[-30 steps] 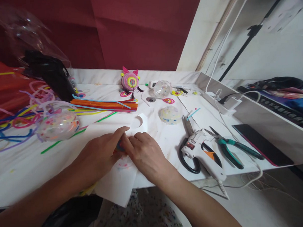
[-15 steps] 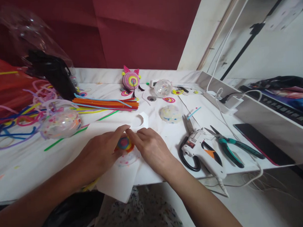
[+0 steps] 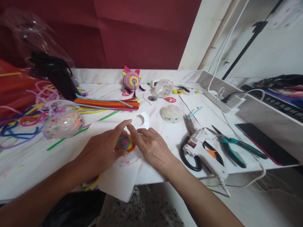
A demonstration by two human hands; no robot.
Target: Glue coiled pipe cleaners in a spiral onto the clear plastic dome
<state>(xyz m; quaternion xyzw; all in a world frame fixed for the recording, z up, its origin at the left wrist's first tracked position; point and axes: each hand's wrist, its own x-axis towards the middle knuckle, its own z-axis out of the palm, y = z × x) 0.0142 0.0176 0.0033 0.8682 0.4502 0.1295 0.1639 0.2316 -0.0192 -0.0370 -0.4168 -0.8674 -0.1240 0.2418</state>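
Between my hands is a round pipe-cleaner coil (image 3: 124, 143) with a pink middle, blue and yellow rings and an orange rim. It rests over a clear plastic dome (image 3: 129, 158) with coloured specks. My left hand (image 3: 100, 149) curves round the coil's left side, thumb along its near edge and index finger arched over the far side. From the right, my right hand (image 3: 153, 150) closes on the coil's other edge, its index fingertip close to the left one. Under both lies a white paper sheet (image 3: 120, 185) that hangs over the table edge. The far fingertips are partly hidden.
To the right lie a white glue gun (image 3: 203, 149), green-handled pliers (image 3: 233, 146), scissors (image 3: 189, 125) and a phone (image 3: 265, 143). Orange pipe cleaners (image 3: 106, 103) and a speckled dome (image 3: 63, 124) lie left. A pink decorated ball (image 3: 132, 80) stands at the back.
My fingertips have lifted and drawn slightly apart at the coil's far edge, so more of the coil shows. Both hands stay around it, and the view has shifted a little.
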